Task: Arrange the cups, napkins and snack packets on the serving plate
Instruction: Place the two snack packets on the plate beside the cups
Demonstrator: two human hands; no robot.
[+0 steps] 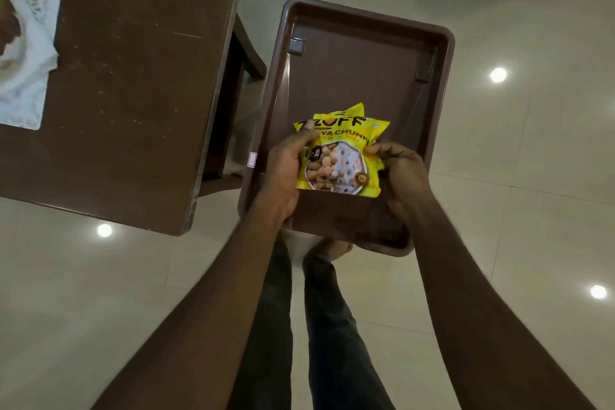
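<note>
A brown rectangular serving tray (359,53) is held out over the floor, to the right of a table. Yellow snack packets (339,156), a small stack with a second one peeking out behind the front one, sit at the tray's near end. My left hand (286,173) grips the packets' left edge and also seems to hold the tray's left rim. My right hand (402,176) pinches the packets' right edge over the tray's near right side. The rest of the tray's floor is bare. No cups or napkins are in view.
A dark brown table (133,76) fills the upper left, with a white patterned mat (26,53) at its far left edge. Below is glossy cream tile floor (515,176) with light reflections. My legs and feet (326,293) show under the tray.
</note>
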